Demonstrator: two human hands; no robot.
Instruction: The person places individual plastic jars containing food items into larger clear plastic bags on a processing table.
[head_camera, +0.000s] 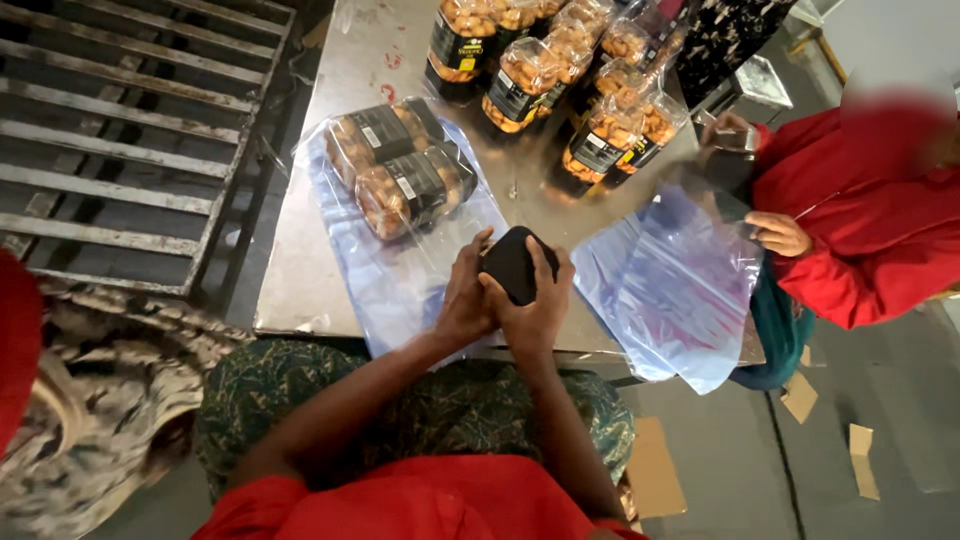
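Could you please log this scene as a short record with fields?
left hand: grips black lid from the left
right hand: wraps the lid from the right
bagged jars: two, lying in a clear bag behind the hands
upright jars: cluster at the far end of the table
table: bare metal
co-worker's hand: at a second clear bag

Red short-sleeved top, green patterned garment over the lap, bare forearms.

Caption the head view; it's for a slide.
Both hands grip a black lid over a steel table holding bagged snack jars.
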